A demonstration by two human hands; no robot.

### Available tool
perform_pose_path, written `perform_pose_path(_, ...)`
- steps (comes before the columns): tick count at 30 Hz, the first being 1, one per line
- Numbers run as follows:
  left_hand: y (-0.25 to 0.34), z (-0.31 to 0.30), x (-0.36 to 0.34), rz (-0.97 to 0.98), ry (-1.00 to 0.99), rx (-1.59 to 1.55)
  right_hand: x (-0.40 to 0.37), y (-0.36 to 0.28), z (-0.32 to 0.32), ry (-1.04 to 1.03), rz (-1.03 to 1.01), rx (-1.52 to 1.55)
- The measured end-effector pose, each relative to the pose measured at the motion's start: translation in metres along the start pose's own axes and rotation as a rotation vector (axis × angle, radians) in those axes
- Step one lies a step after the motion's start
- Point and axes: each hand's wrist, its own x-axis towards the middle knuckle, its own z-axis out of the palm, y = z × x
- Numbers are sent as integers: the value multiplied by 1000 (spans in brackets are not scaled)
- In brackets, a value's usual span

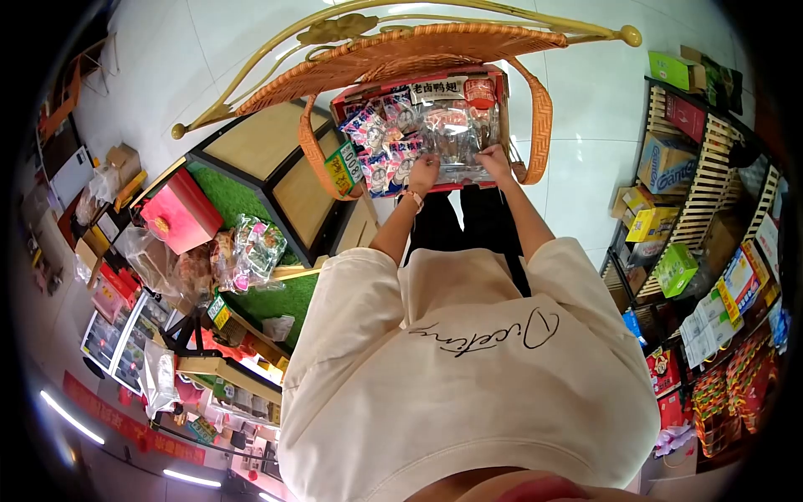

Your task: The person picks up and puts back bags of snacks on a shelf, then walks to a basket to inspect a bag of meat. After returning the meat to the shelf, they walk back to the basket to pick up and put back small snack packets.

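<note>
A red-edged box rests on a wicker chair in front of me, between its two woven armrests. Small white, blue and pink snack packets fill its left part. On its right lie clear plastic packets of brown food, with a Chinese-lettered label above them. My left hand, a watch on its wrist, is closed at the near left edge of the clear packets. Closed with its fingertips pinched, my right hand is at their right edge. What lies between the fingers of either hand is too small to make out.
A green and yellow price tag hangs by the left armrest. To the left stands a wooden display stand with green turf, a red box and bagged goods. Slatted shelves with cartons line the right side.
</note>
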Motion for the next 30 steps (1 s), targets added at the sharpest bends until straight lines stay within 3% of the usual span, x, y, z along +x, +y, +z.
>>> perform_pose_path(4,8,-4,-5,-37,79,40,-13,-8,-4,149,-119,41)
perform_pose_path(6,16,-6,-11,-56,122,16,-43,-47,-19,137,-109,115)
perform_pose_path(8,20,-12,-11,-73,126,-26,-37,-47,-18,-29,16,338)
perform_pose_path(10,5,-11,-9,-60,130,-124,-54,-78,-8,-7,-77,494)
perform_pose_path(11,-11,-5,-2,-51,135,-190,-57,-87,-1,5,-233,490)
perform_pose_path(14,-7,-18,-5,-48,81,-237,-51,-98,3,-126,-243,360)
perform_pose_path(18,-9,-35,-8,-21,19,-312,-78,-122,-28,-247,49,537)
perform_pose_path(19,-12,-34,-9,18,92,-298,-82,-116,-29,-162,-41,604)
perform_pose_path(22,12,-46,-36,32,86,-493,-101,-121,-60,-201,90,506)
perform_pose_path(23,45,-63,-61,-22,11,-614,-125,-145,-74,-248,152,499)
perform_pose_path(25,-1,-37,-39,-1,-192,-619,-153,-161,-90,-270,163,508)
perform_pose_path(27,24,-56,-58,-32,-354,-684,-174,-176,-103,-314,131,497)
perform_pose_path(28,76,-90,-112,-83,-421,-752,-186,-181,-109,-347,104,480)
perform_pose_path(30,110,-124,-174,-76,-654,-1032,-208,-193,-116,-443,69,442)
